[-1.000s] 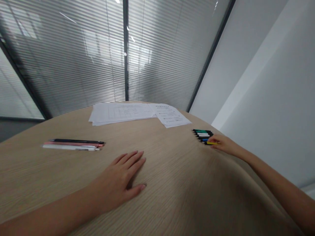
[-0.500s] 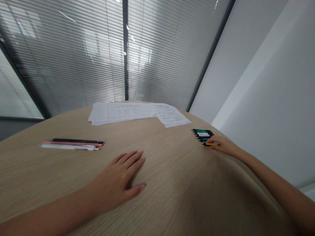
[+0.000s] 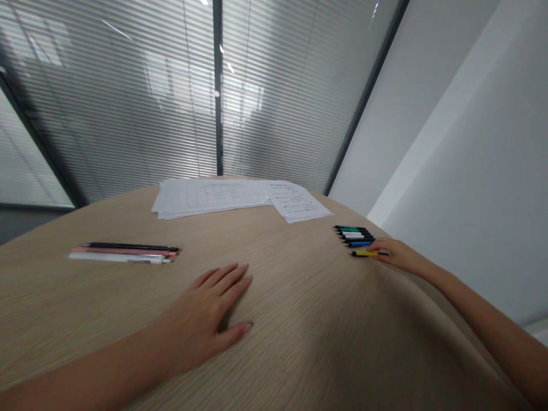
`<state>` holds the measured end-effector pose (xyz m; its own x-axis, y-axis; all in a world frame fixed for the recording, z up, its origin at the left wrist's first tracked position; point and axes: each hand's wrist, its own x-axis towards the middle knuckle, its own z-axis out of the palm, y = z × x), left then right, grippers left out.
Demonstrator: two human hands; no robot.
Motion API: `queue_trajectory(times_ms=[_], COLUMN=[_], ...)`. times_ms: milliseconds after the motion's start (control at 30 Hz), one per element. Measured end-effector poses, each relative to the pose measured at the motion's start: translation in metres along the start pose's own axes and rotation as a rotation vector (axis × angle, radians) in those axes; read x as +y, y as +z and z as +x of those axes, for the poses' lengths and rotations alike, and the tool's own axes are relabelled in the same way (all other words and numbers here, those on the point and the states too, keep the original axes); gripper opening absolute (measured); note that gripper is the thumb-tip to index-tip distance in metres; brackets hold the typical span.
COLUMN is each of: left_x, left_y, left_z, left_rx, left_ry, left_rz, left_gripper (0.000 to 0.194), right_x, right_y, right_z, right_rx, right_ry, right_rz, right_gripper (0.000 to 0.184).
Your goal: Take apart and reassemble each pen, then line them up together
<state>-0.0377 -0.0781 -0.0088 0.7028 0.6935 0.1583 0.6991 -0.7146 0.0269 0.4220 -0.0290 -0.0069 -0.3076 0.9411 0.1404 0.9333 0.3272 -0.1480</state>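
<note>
My left hand lies flat on the table, fingers spread, with nothing in it. At the right edge of the table, my right hand pinches the back part of a yellow-and-black pen, its fingertips hiding some of the barrel. That pen lies just on the near side of a row of several pens with green, white, black and blue barrels, their tips pointing left. The nearest of the row is a blue-and-black pen.
Left of my left hand lie a black pen, a pink pen and a white pen, side by side. Printed sheets of paper rest at the table's far edge. Behind the table are blinds and a wall.
My right hand has slid a little to the right along the yellow-and-black pen, and more of its barrel shows. My left hand stays where it was.
</note>
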Motion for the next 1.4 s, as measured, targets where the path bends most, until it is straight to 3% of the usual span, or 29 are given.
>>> queue_trajectory(times_ms=[433,700,867,1400], left_x=[-0.002,-0.001,0.0,-0.003], left_y=[0.002,0.003,0.003,0.005], left_z=[0.0,-0.001,-0.001,0.0], left_rx=[-0.005,-0.031,-0.028,-0.031], left_ry=[0.008,0.005,0.0,-0.009], left_rz=[0.023,0.039,0.024,0.002], left_gripper=[0.063,0.062,0.062,0.063], right_x=[0.012,0.024,0.028,0.022], right_y=[-0.001,0.005,0.008,0.009], right_z=[-0.004,-0.003,-0.003,0.0], right_rx=[0.012,0.129,0.201,0.18], right_ry=[-0.076,-0.09,-0.087,-0.055], right_rz=[-0.295,-0.467,-0.476,-0.426], right_gripper=[0.024,0.021,0.019,0.02])
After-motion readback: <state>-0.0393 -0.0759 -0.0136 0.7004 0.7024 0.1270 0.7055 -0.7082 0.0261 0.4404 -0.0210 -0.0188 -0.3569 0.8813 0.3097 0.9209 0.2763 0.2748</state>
